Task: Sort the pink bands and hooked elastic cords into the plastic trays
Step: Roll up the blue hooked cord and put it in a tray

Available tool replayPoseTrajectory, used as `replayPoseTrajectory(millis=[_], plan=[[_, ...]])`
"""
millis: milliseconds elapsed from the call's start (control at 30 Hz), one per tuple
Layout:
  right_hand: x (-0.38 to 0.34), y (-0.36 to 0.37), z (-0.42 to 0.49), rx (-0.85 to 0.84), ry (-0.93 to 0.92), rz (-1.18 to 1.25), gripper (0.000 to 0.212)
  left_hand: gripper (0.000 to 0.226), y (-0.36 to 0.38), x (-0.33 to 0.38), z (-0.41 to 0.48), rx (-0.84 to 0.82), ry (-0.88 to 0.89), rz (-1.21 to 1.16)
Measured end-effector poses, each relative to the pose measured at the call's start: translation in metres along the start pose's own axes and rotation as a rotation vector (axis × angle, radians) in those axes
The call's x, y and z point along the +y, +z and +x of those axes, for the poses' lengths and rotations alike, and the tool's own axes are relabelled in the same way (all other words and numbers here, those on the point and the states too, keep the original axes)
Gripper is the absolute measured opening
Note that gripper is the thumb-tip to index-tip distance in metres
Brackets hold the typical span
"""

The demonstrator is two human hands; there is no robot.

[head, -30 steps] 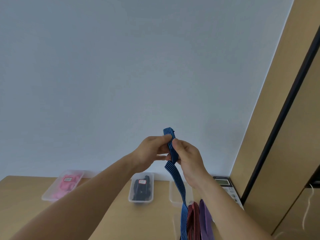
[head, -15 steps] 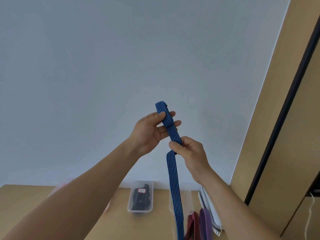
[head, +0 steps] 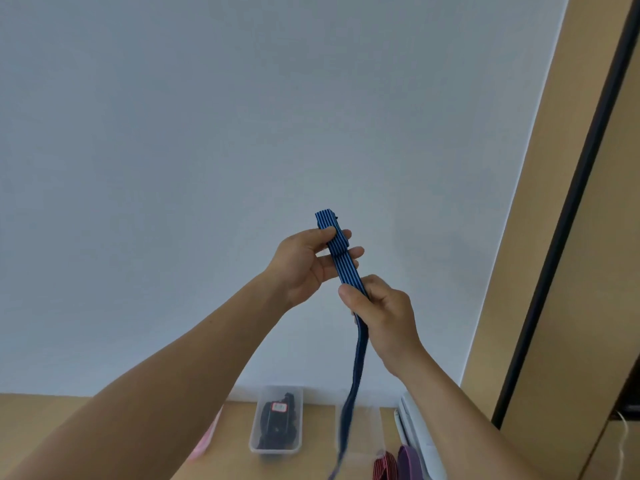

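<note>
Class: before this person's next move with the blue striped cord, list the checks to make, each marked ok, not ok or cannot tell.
1. Left hand pinches the blue striped cord near its folded top: ok.
2. Right hand grips the cord lower down: ok.
3. Cord fully gathered: not ok, its tail hangs loose.
4. Hooks clear of the fingers: cannot tell.
5. Clear tray behind the tail looks empty: ok.
6. Tray of black items stands apart from the tail: ok.
</note>
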State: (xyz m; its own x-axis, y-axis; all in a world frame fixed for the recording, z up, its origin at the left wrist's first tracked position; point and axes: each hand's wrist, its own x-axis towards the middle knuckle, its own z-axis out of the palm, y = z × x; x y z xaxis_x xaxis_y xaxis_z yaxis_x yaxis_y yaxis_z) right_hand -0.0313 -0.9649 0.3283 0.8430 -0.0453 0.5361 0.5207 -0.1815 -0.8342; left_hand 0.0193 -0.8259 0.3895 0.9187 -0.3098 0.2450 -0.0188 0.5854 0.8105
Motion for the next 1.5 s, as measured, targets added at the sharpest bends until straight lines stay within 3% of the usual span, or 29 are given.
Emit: replayPoseTrajectory(millis=[167, 333, 467, 633, 833, 1000, 1133, 1233, 1367, 1500], plan=[[-0.004, 0.001, -0.003, -0.14, 0.235, 0.373, 0.026, 0.031, -0.002, -0.005, 0.0, -0.061, -0.025, 0.033], [-0.001, 0.004, -0.005, -0.047, 0.246, 0.217, 0.027, 0.024, -0.008, -0.007, -0.002, -0.087, 0.03, 0.201], [0.004, 0.005, -0.007, -0.016, 0.349, 0.224, 0.025, 0.025, -0.023, -0.025, -0.014, -0.12, 0.145, 0.524], [0.019, 0.007, -0.017, -0.031, 0.501, 0.256, 0.044, 0.031, -0.047, -0.048, -0.023, -0.001, 0.26, 0.856], [0.033, 0.015, -0.028, -0.048, 0.566, 0.225, 0.064, 0.021, -0.065, -0.076, -0.035, -0.162, 0.494, 1.281], [0.039, 0.012, -0.03, -0.134, 0.598, 0.28, 0.081, 0.029, -0.078, -0.084, -0.039, -0.206, 0.618, 1.439], [0.043, 0.007, -0.031, -0.145, 0.575, 0.296, 0.078, 0.034, -0.082, -0.085, -0.042, -0.211, 0.759, 1.48], [0.044, 0.006, -0.033, -0.146, 0.549, 0.349, 0.071, 0.042, -0.082, -0.082, -0.041, -0.297, 0.666, 1.381], [0.047, 0.005, -0.036, -0.129, 0.487, 0.431, 0.053, 0.054, -0.077, -0.082, -0.044, -0.266, 0.269, 1.074], [0.048, 0.007, -0.038, -0.127, 0.385, 0.347, 0.049, 0.033, -0.065, -0.08, -0.047, -0.106, -0.107, 0.569]])
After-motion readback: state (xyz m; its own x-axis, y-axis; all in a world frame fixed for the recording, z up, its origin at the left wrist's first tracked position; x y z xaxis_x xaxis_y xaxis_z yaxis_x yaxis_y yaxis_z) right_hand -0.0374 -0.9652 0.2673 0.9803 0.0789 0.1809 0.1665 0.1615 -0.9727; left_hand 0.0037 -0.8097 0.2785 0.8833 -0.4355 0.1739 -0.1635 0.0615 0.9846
